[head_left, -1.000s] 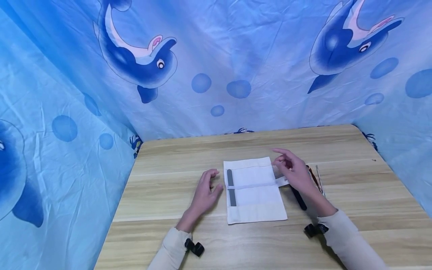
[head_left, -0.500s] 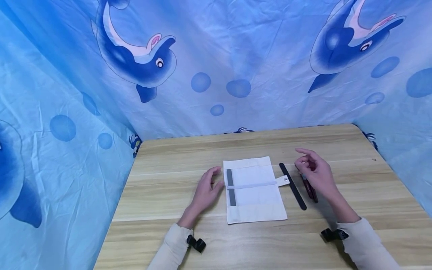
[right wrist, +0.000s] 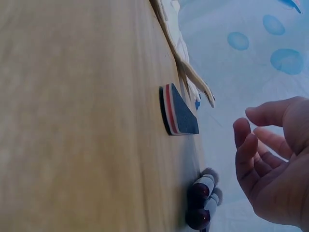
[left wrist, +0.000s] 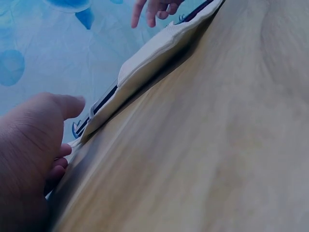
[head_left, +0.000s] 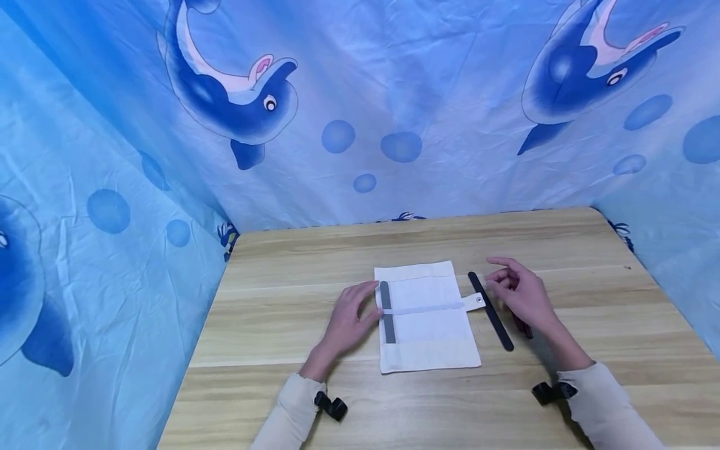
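Observation:
A white cloth pouch (head_left: 430,328) lies unfolded on the table, with a snap tab on its right side. A grey nail file (head_left: 388,312) sits in it along the left edge, tucked under a strap. My left hand (head_left: 347,319) is at that left edge, fingers bent loosely and fingertips right at the cloth. Right of the tab lies a black nail file (head_left: 491,312), its red core showing in the right wrist view. My right hand (head_left: 520,297) hovers beyond it, fingers loosely curled around nothing. Under it are two brushes with dark red handles (right wrist: 198,217), partly hidden in the head view.
The wooden table (head_left: 281,262) is backed by a blue curtain (head_left: 360,112) with dolphins, which also hangs along both sides. Black wrist cameras (head_left: 330,406) are strapped over both sleeves.
My right hand has moved right, from the pouch's tab side to above the brushes, then slightly back left. My left hand has edged right onto the pouch's edge.

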Motion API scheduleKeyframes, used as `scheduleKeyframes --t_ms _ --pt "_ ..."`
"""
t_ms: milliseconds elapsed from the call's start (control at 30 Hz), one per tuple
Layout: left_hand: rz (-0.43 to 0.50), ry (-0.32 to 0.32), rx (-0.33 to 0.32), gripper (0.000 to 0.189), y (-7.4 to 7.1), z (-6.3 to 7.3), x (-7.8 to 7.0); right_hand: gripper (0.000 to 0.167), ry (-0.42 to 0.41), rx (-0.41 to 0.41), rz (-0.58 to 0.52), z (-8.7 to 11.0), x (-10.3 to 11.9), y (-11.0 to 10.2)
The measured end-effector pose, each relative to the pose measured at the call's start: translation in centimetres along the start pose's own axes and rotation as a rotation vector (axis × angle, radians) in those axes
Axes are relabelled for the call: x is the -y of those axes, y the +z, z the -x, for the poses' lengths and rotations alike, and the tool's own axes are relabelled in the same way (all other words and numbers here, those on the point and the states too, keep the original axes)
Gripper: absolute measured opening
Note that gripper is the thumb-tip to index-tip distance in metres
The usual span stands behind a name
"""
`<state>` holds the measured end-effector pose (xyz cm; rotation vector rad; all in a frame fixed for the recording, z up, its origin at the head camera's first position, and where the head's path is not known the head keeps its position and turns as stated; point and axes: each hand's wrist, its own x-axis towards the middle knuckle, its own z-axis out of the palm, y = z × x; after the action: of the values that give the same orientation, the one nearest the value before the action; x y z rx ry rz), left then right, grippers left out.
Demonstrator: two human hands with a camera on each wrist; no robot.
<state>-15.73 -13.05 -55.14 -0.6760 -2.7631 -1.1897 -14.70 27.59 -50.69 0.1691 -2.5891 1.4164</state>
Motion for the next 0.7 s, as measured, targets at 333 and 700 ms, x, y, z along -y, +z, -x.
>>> scheduleKeyframes --t_ms 333,700 --pt "-0.076 0.055 0.035 0.072 0.1 0.2 -0.1 0.045 0.064 0.033 0.178 -1.0 0.3 0.8" --pt "-0.098 0.074 0.027 0.072 0.2 0.1 -0.1 0.045 0.078 -0.002 0.28 -1.5 -0.3 1.6"
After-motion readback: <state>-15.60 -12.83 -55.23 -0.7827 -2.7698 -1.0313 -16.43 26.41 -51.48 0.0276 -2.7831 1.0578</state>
